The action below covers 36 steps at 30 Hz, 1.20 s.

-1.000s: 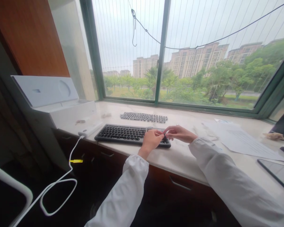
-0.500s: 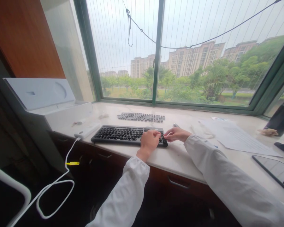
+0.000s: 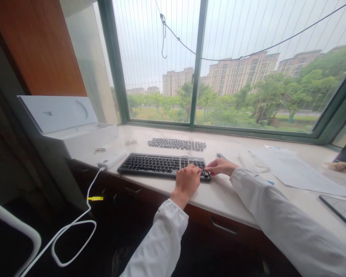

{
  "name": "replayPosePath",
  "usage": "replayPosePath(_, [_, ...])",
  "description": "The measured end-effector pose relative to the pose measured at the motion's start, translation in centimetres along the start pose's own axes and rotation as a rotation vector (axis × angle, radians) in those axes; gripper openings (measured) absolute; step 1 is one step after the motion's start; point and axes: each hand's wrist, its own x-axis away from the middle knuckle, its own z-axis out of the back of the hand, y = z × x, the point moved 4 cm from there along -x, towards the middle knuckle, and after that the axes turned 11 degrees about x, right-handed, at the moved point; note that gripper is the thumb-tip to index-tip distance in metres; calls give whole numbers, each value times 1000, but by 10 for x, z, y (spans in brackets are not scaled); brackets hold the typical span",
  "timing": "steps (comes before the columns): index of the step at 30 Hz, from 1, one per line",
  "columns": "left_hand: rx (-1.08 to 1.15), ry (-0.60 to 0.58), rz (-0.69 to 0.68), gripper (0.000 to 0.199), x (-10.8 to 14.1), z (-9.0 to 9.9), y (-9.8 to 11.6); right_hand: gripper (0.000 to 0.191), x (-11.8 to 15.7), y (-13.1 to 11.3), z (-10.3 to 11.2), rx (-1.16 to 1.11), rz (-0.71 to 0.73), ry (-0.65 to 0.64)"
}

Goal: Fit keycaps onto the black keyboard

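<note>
A black keyboard (image 3: 150, 163) lies on the pale sill counter. Over its right part rests my left hand (image 3: 188, 181), fingers curled together near the number keys; what they pinch, if anything, is too small to name. At the keyboard's right edge, my right hand (image 3: 221, 167) has thumb and forefinger closed together on something small and dark that I cannot make out. Behind the keyboard, rows of loose grey keycaps (image 3: 177, 144) are laid out in a keyboard pattern.
An open white box (image 3: 89, 139) stands at the left, near a white device (image 3: 112, 158) with a white cable (image 3: 89, 188). To the right are a pen-like tool (image 3: 221, 155), papers (image 3: 302, 173), and a phone or tablet (image 3: 340, 209). The window is behind.
The view has shifted, so the scene sits slightly further right. My left hand's fingers have turned a little over the number keys; my right hand remains at the keyboard's right edge.
</note>
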Motion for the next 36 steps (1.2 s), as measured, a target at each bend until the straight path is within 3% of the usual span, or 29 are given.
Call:
replayPosePath(17, [-9,-49,22,32,3,-1,-1,52,-1,3,-1,-4,-41,6])
replayPosePath(28, [-15,-35,-1,32,4,-2,-2,45,-4,8,-1,-49,-41,13])
replayPosePath(36, [-15,-62,37,32,4,1,2,50,0,-6,0,125,-25,27])
